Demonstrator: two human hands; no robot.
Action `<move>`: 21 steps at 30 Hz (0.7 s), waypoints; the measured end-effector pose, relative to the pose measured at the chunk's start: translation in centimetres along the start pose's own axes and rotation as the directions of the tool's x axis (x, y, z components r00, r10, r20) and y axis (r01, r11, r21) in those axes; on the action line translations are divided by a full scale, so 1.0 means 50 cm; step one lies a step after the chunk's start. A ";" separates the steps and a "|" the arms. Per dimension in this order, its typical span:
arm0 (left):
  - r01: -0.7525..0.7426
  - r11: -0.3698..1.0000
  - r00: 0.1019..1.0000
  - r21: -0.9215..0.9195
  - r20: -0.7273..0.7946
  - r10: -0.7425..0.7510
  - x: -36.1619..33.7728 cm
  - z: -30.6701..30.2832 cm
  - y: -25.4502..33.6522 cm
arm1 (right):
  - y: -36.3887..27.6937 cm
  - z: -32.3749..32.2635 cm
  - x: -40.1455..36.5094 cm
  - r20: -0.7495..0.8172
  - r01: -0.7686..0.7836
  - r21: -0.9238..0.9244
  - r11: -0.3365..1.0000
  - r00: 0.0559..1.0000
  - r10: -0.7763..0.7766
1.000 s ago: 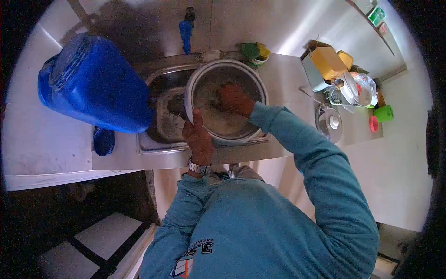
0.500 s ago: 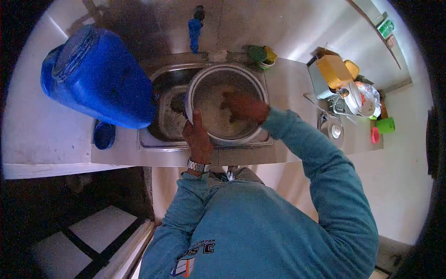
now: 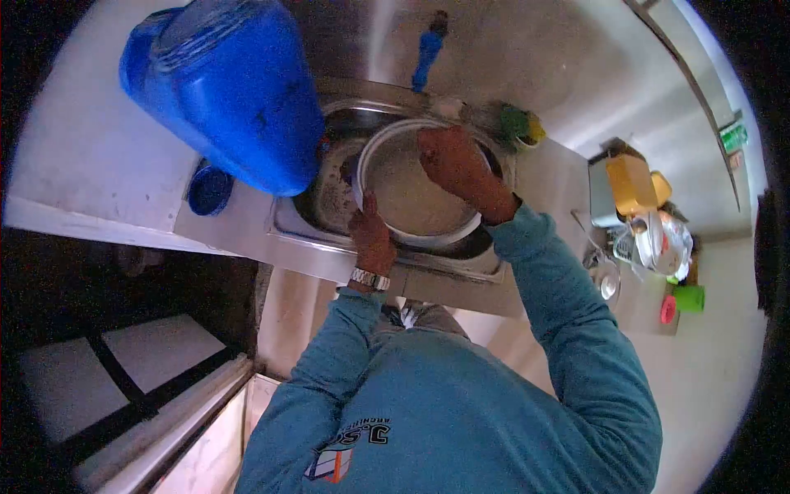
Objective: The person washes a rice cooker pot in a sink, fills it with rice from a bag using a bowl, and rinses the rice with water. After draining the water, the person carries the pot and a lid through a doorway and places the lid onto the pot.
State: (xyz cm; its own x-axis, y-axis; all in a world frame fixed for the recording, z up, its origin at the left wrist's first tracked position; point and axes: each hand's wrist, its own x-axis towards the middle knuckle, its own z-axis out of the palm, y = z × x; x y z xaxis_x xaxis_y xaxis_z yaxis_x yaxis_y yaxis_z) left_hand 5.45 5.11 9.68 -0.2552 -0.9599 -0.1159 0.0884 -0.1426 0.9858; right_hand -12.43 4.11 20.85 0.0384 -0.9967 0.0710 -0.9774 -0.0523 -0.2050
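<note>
A large round metal pan (image 3: 411, 193) rests over the sink (image 3: 321, 216), its inside brownish and dull. On its near left rim is my left hand (image 3: 372, 235), thumb over the edge and fingers closed on it; a metal watch circles that wrist. My right hand (image 3: 461, 169) is over the pan's far right side, its fingers bent together near the far rim. Whatever the right fingers hold, if anything, is hidden.
A big blue jerrycan (image 3: 239, 99) leans left of the sink, beside a small blue cup (image 3: 210, 190). Behind stands a blue tap (image 3: 427, 54), with green and yellow scrubbers (image 3: 517, 123) at its right. Dishes (image 3: 658, 243) and a yellow container (image 3: 631, 186) are farther right.
My right hand has moved from the pan's middle to its far rim, and its fingers have closed up. The view has shifted and tilted; my left hand stays on the rim.
</note>
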 end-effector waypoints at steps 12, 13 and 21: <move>-0.039 0.830 0.975 0.557 -0.159 0.152 0.048 -0.036 -0.106 | 0.147 0.345 0.108 0.103 -0.072 0.563 0.824 0.995 0.016; 0.097 0.995 0.947 -0.022 -0.307 -0.099 0.058 -0.032 -0.099 | 0.163 0.412 0.097 -0.134 0.074 0.603 0.794 0.991 0.010; 0.075 0.997 0.958 0.015 -0.280 -0.068 0.043 -0.038 -0.033 | 0.011 0.314 0.080 -0.007 0.304 -0.115 0.946 0.952 -0.307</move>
State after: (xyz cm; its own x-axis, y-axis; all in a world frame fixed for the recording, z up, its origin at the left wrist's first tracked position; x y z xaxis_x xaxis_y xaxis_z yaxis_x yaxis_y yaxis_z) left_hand 6.56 2.84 7.56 0.0195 -0.9771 -0.2117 0.0541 -0.2104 0.9761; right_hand -9.53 -0.89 5.72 0.3347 -0.9323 0.1375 -0.9366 -0.3451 -0.0601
